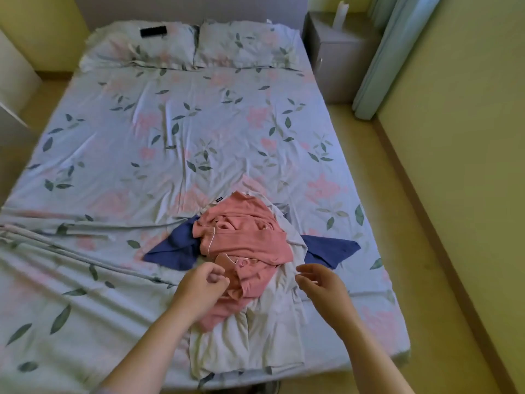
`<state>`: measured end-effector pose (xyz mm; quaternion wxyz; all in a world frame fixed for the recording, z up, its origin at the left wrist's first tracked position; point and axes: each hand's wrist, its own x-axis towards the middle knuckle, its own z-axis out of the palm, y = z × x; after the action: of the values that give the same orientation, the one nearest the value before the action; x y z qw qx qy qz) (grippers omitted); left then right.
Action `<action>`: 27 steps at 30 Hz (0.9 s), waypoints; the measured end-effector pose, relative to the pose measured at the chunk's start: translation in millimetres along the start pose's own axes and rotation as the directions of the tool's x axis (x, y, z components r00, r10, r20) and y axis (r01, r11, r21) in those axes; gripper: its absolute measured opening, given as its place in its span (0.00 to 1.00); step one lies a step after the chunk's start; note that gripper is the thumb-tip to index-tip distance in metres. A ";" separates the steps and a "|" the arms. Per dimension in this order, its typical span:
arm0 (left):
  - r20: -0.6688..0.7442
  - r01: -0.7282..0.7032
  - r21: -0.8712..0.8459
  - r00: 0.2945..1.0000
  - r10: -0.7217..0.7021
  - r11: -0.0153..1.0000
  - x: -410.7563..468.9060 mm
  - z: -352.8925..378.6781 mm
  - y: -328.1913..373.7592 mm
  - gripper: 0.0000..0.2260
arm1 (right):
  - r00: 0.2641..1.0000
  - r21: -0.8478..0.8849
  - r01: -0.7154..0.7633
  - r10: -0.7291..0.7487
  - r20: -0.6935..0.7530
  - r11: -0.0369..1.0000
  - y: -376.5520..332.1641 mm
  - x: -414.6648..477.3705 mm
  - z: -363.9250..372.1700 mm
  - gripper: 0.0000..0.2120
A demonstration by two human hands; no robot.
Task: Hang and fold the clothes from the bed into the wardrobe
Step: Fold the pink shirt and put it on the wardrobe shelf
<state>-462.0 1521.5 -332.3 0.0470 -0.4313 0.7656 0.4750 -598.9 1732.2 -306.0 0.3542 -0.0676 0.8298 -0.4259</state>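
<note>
No wording is showing clearly enough to be read.
A small dark label (pixel 218 199) is sticking out at the far edge of the pink garment (pixel 244 234), which is lying toward the foot edge of the bed (pixel 113 137); pale marks are showing on it, too blurred to make out.

A heap of clothes lies at the near edge of the bed (pixel 199 123): a pink garment (pixel 244 237) on top of a white garment (pixel 255 336) and a blue garment (pixel 329 248). The left hand (pixel 200 285), fingers curled, is just beside the pink cloth; whether it grips it is unclear. The right hand (pixel 321 282) hovers over the white cloth with its fingers relaxed.
</note>
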 end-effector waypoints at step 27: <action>0.100 0.014 0.365 0.993 -0.055 0.931 188.3 138.6 -95.9 0.21 | 0.980 -0.058 -0.189 0.192 0.054 0.980 118.4 105.0 39.5 0.08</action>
<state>-558.6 1494.9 -564.3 0.1758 -0.4020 0.8289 0.3471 -628.7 1737.1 -466.3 0.4158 -0.0095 0.8325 -0.3660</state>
